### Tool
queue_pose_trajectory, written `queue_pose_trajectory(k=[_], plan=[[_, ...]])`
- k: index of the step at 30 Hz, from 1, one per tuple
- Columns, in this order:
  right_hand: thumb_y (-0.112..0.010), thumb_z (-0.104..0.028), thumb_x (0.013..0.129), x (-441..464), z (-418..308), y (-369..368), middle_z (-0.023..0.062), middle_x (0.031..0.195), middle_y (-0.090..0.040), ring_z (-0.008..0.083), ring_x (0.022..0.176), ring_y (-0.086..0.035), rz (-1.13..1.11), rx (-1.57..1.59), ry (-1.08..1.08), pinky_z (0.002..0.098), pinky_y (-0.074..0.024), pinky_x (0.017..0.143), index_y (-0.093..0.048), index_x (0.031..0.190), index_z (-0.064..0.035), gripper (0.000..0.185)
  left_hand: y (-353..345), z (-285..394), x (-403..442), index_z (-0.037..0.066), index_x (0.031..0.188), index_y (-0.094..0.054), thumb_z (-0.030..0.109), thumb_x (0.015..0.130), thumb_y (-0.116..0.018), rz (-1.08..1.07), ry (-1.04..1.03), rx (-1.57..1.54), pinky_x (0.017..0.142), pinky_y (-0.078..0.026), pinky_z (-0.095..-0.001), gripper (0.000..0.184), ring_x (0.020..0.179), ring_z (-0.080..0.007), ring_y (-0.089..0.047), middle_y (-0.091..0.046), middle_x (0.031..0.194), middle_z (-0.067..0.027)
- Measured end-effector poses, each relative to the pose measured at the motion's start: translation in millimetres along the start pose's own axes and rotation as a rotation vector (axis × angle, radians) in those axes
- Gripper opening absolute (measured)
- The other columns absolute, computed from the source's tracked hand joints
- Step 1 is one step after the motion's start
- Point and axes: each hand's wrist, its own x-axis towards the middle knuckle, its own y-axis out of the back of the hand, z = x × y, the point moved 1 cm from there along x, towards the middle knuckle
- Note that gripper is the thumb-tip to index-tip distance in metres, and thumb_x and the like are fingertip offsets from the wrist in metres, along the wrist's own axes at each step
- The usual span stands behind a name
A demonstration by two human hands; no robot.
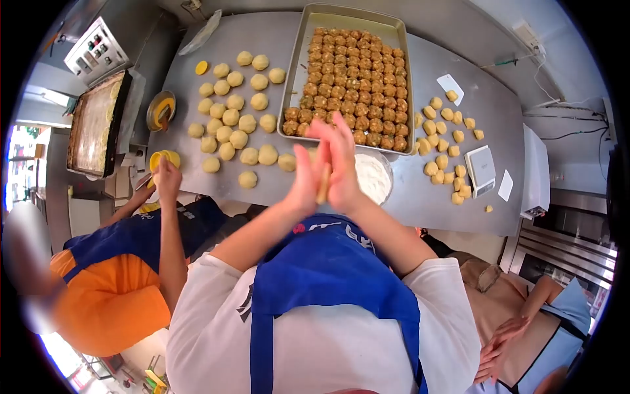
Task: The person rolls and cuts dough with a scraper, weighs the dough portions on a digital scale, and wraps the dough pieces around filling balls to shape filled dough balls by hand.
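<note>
My left hand point(306, 178) and my right hand point(340, 165) are pressed palm to palm above the table's near edge. Between the palms shows a flattened piece of yellowish dough point(323, 184), mostly hidden by the hands. Just right of my right hand is a clear bowl of white flour point(373, 177). Beyond my fingertips lies a metal tray point(295, 72) holding rows of brown filling balls point(354, 85). Smooth round dough balls point(247, 123) are spread to the left, and smaller rough dough pieces point(442, 144) to the right.
A white digital scale point(481, 167) and white scrapers point(450, 87) rest at the right. At the left, a co-worker's hand point(168, 177) holds a yellow container point(161, 159) near a metal bowl point(161, 110). A dark baking tray point(98, 125) stands farther left. Another person's hands point(502, 338) are at right.
</note>
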Motion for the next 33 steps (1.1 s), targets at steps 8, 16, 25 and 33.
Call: queue_pose_trajectory(k=[8, 16, 25, 33], plan=[[-0.048, -0.031, 0.082, 1.2, 4.9, -7.8, 0.0076, 0.071, -0.057, 0.0245, 0.07, -0.053, -0.152, -0.133, 0.157, 0.0411, -0.0391, 0.086, -0.062, 0.087, -0.0022, 0.032, 2.8, -6.0, -15.1, 0.011, 0.15, -0.017, 0.08, 0.082, -0.014, 0.058, 0.13, -0.19, 0.114, -0.023, -0.0359, 0.097, 0.14, -0.0221, -0.025, -0.023, 0.153, -0.0058], [-0.038, -0.033, 0.098, 16.3, 38.0, -27.0, 0.0092, 0.103, -0.061, 0.0204, 0.103, -0.054, -0.02, 0.405, -0.414, 0.033, -0.0379, 0.094, -0.058, 0.11, -0.005, 0.037, 53.6, -25.4, -7.2, 0.013, 0.148, -0.022, 0.077, 0.085, -0.02, 0.192, 0.335, -0.452, 0.106, -0.036, -0.0371, 0.09, 0.132, -0.0212, -0.041, -0.035, 0.146, -0.0055], [-0.076, -0.016, 0.069, 38.3, -3.3, -9.4, 0.0043, 0.088, -0.065, 0.024, 0.078, -0.062, -0.369, -0.37, 0.391, 0.0353, -0.0474, 0.073, -0.065, 0.1, -0.0131, 0.033, 63.1, 46.9, 2.5, 0.006, 0.142, -0.032, 0.075, 0.087, -0.025, 0.113, -0.283, -0.728, 0.102, -0.04, -0.0372, 0.088, 0.129, -0.0244, -0.042, -0.043, 0.139, -0.013], [-0.067, -0.039, 0.078, 112.3, 172.9, -32.9, 0.0158, 0.124, -0.055, 0.0345, 0.119, -0.046, -0.285, -0.88, 0.109, 0.0498, -0.0352, 0.097, -0.068, 0.099, -0.0106, 0.035, 110.7, 3.2, -11.3, 0.004, 0.121, -0.051, 0.031, 0.1, -0.042, 0.563, 0.185, -0.687, 0.099, -0.045, -0.0402, 0.035, 0.113, -0.0255, -0.057, -0.059, 0.121, -0.0094]])
